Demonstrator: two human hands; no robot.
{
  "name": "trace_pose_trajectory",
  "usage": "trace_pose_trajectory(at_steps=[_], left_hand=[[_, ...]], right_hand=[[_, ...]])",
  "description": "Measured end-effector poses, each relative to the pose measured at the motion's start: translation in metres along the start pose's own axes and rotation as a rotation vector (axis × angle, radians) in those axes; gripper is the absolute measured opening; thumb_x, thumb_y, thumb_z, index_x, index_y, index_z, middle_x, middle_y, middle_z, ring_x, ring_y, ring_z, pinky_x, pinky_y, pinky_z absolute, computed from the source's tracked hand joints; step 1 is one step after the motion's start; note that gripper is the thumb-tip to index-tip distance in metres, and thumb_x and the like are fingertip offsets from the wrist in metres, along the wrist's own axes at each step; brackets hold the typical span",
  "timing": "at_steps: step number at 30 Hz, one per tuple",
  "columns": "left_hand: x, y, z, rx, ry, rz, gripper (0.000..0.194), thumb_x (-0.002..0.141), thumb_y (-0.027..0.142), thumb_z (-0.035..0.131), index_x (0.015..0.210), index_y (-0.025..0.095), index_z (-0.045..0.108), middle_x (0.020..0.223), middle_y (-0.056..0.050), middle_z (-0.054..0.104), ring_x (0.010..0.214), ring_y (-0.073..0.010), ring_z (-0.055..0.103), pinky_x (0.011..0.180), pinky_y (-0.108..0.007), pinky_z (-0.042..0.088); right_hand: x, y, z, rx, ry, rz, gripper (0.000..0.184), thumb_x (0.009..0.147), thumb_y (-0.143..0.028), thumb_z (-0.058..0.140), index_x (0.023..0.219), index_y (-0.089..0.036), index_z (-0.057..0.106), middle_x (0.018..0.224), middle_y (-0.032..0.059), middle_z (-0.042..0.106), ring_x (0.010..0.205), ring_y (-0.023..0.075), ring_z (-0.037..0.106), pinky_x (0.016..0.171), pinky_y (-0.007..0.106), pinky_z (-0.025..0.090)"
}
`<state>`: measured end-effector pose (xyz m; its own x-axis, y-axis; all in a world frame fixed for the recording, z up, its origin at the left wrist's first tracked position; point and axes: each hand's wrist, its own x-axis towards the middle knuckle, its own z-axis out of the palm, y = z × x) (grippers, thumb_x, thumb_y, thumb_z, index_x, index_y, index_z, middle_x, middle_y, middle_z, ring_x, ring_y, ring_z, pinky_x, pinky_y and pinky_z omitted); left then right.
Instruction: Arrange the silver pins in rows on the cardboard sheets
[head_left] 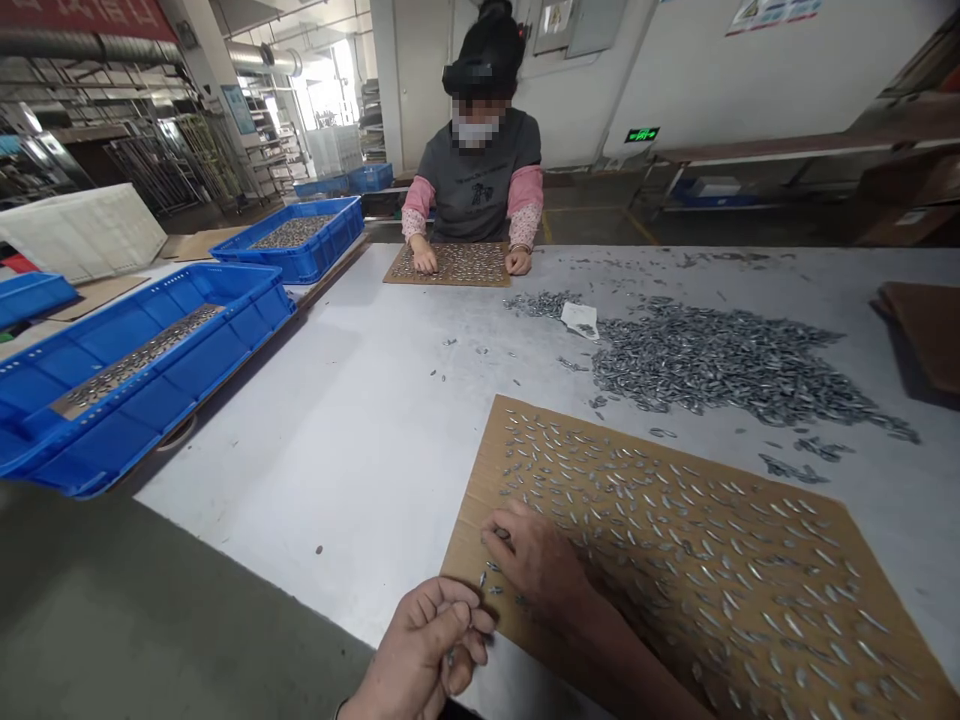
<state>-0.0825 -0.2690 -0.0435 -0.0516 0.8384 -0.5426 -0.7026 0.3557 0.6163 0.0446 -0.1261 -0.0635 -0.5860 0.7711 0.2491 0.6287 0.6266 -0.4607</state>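
A brown cardboard sheet (pixel 480 490) lies in front of me, covered with rows of small, slim, silvery metal pieces (pixel 622 490). My right hand (pixel 532 555) is over its left part, fingers curled and pinched down at the surface, with a small metal piece (pixel 502 534) showing at the fingertips. Beside the sheet's near left corner, my left hand (pixel 431 640) is closed, palm turned up. Small metal pieces seem to sit among its curled fingers, mostly hidden. A few loose pieces (pixel 493 590) lie on the cardboard between both hands.
A large heap of the metal pieces (pixel 720 360) spreads across the white table (pixel 337 420), with a white scrap (pixel 580 320) beside it. Opposite, a person (pixel 476 170) works over another cardboard sheet (pixel 450 278). Blue crates (pixel 150 400) stand left; brown boards (pixel 926 330) lie right.
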Motion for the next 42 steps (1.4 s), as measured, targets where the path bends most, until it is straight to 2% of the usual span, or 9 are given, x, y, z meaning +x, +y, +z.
trace_pose_trajectory(at_steps=[6, 10, 15, 19, 24, 27, 32, 38, 42], left_hand=[[0.001, 0.001, 0.001, -0.047, -0.041, 0.004, 0.042, 0.075, 0.044, 0.091, 0.091, 0.011, 0.070, 0.090, -0.010, 0.073, 0.065, -0.0104, 0.063, 0.047, -0.018, 0.033], [-0.003, -0.002, 0.005, -0.132, -0.127, -0.042, 0.045, 0.083, 0.049, 0.084, 0.100, 0.009, 0.072, 0.099, -0.014, 0.072, 0.082, -0.0182, 0.069, 0.067, -0.026, 0.051], [-0.005, -0.015, 0.010, -0.219, -0.195, -0.183, 0.049, 0.084, 0.054, 0.080, 0.107, 0.011, 0.070, 0.087, -0.007, 0.068, 0.073, -0.0156, 0.063, 0.063, -0.026, 0.047], [-0.005, -0.025, 0.011, -0.176, -0.198, -0.244, 0.049, 0.086, 0.055, 0.078, 0.105, 0.011, 0.069, 0.083, -0.008, 0.069, 0.071, -0.0171, 0.066, 0.064, -0.027, 0.049], [-0.006, -0.031, 0.012, -0.136, -0.175, -0.221, 0.044, 0.079, 0.051, 0.086, 0.093, 0.014, 0.066, 0.078, -0.004, 0.067, 0.065, -0.0152, 0.064, 0.061, -0.026, 0.050], [-0.005, -0.032, 0.009, -0.071, -0.181, -0.183, 0.048, 0.077, 0.054, 0.087, 0.088, 0.015, 0.063, 0.075, -0.003, 0.066, 0.061, -0.0142, 0.064, 0.058, -0.025, 0.049], [-0.004, -0.029, 0.001, 0.103, -0.238, -0.103, 0.052, 0.078, 0.061, 0.084, 0.085, 0.014, 0.062, 0.064, -0.001, 0.063, 0.047, -0.0079, 0.052, 0.046, -0.020, 0.035], [-0.006, -0.023, -0.002, 0.136, -0.210, -0.058, 0.054, 0.077, 0.061, 0.085, 0.074, 0.019, 0.053, 0.052, 0.007, 0.048, 0.041, -0.0035, 0.030, 0.043, -0.021, 0.018], [-0.007, -0.025, -0.003, 0.171, -0.213, -0.068, 0.054, 0.079, 0.066, 0.080, 0.073, 0.018, 0.055, 0.049, 0.007, 0.046, 0.038, -0.0036, 0.027, 0.042, -0.022, 0.017]], right_hand=[[-0.003, 0.004, -0.008, 0.045, -0.045, 0.032, 0.019, 0.092, -0.010, 0.052, 0.079, -0.020, 0.062, 0.080, 0.0023, 0.064, 0.072, 0.0169, 0.060, 0.067, 0.029, 0.042], [-0.037, -0.007, -0.020, 0.128, -0.041, -0.153, 0.020, 0.099, -0.018, 0.050, 0.085, -0.023, 0.063, 0.083, 0.0010, 0.064, 0.075, 0.0163, 0.060, 0.070, 0.029, 0.044], [-0.088, -0.017, -0.020, -0.016, 0.020, -0.344, 0.007, 0.096, -0.026, 0.060, 0.099, -0.025, 0.066, 0.089, 0.0026, 0.070, 0.078, 0.0197, 0.060, 0.072, 0.034, 0.039], [-0.104, -0.017, -0.017, -0.055, 0.068, -0.397, 0.018, 0.100, -0.038, 0.056, 0.092, -0.025, 0.065, 0.087, 0.0029, 0.072, 0.074, 0.0201, 0.060, 0.070, 0.037, 0.037], [-0.109, -0.017, -0.016, -0.057, 0.076, -0.352, 0.021, 0.099, -0.035, 0.053, 0.083, -0.024, 0.060, 0.075, 0.0034, 0.065, 0.068, 0.0207, 0.057, 0.068, 0.038, 0.039], [-0.108, -0.017, -0.021, -0.038, 0.042, -0.352, 0.016, 0.099, -0.030, 0.052, 0.086, -0.024, 0.059, 0.080, 0.0037, 0.066, 0.072, 0.0207, 0.060, 0.069, 0.036, 0.044], [-0.103, -0.021, -0.030, 0.157, -0.026, -0.268, 0.019, 0.099, -0.012, 0.044, 0.090, -0.025, 0.056, 0.083, 0.0012, 0.064, 0.077, 0.0174, 0.064, 0.075, 0.031, 0.053], [-0.107, -0.023, -0.028, 0.447, -0.049, -0.093, 0.017, 0.102, -0.020, 0.050, 0.114, -0.026, 0.060, 0.098, 0.0033, 0.071, 0.087, 0.0159, 0.070, 0.076, 0.026, 0.059], [-0.106, -0.024, -0.034, 0.521, -0.125, -0.037, 0.012, 0.102, -0.024, 0.052, 0.100, -0.027, 0.063, 0.087, -0.0012, 0.071, 0.075, 0.0137, 0.068, 0.067, 0.023, 0.055]])
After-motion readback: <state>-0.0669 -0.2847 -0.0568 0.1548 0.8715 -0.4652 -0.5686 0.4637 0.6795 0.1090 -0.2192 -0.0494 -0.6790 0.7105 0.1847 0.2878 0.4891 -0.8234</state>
